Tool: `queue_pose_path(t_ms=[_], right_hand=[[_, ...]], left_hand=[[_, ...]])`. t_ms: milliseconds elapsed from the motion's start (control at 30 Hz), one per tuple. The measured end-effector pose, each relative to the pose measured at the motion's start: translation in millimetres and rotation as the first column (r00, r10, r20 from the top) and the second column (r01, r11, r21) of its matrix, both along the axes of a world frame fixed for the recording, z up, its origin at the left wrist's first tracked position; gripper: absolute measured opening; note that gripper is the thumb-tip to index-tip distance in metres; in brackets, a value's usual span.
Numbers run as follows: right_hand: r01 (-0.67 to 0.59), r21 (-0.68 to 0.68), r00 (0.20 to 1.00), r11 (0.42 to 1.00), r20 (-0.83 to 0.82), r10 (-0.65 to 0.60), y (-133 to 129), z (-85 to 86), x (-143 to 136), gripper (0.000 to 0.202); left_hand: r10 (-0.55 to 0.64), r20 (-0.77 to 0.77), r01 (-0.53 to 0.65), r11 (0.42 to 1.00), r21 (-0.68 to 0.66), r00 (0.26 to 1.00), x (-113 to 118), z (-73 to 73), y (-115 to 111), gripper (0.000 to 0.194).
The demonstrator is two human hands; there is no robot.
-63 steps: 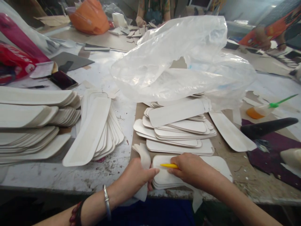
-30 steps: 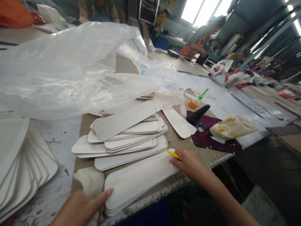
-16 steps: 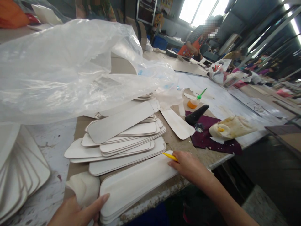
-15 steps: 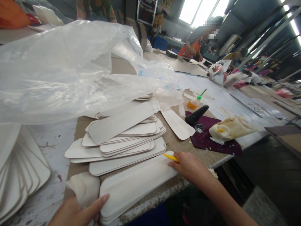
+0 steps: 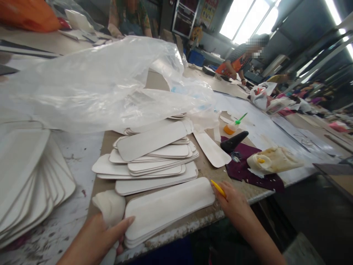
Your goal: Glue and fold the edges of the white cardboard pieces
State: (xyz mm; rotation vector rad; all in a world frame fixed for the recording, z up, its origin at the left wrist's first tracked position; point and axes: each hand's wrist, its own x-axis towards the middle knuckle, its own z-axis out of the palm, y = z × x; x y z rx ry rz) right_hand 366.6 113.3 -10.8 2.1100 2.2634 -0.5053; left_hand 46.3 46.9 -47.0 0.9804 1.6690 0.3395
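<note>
white panels (image 5: 169,206) lie stacked at the near edge of the worktop (image 5: 86,158), between my hands. my right hand (image 5: 233,200) is closed round a yellow pointed tool (image 5: 218,189) at the stack's right end. my left hand (image 5: 100,233) is half curled, thumb on the top panel, beside a curled pale sheet (image 5: 111,206); whether its hidden fingers grip that, i cannot tell. behind sits a larger pile (image 5: 153,141), and a fanned pile (image 5: 24,169) runs off the left edge; which is done and which is left, nothing shows. clear plastic (image 5: 110,84) covers the larger pile's back.
</note>
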Motion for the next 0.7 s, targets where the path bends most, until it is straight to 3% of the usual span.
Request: queue_pose_path(t_ms=[100,200,300,400,533,700], right_hand=[[0.017,0.136,1.0,0.991,-0.026,-0.013,-6.9,0.2,0.7,0.035],[0.151,0.202,0.986,0.968,-0.095,-0.134,-8.1,7.0,-2.6,0.037],[0.345,0.051,0.925,0.937,-0.185,-0.331,-8.2,16.7,-10.9,0.04],[0.466,-0.145,0.8,0.873,-0.352,-0.485,-13.1,21.8,-17.5,0.041],[0.502,-0.332,0.578,0.798,-0.558,-0.596,-23.5,20.2,-15.8,0.046],[0.544,-0.424,0.401,0.724,-0.626,-0.669,-31.4,20.6,-10.7,0.053]], left_hand=[[0.143,0.016,-0.143,0.99,0.002,0.99,5.8,7.4,-3.5,0.041],[0.227,0.122,-0.235,0.971,0.054,0.966,9.9,15.3,-6.4,0.031],[0.275,0.17,-0.289,0.955,0.065,0.946,11.0,20.1,-9.5,0.025],[0.321,0.235,-0.341,0.939,0.05,0.918,9.9,21.4,-13.1,0.025],[0.392,0.306,-0.422,0.906,0.035,0.868,3.1,20.0,-18.6,0.038],[0.417,0.402,-0.47,0.882,0.038,0.815,-8.2,18.6,-28.6,0.062]])
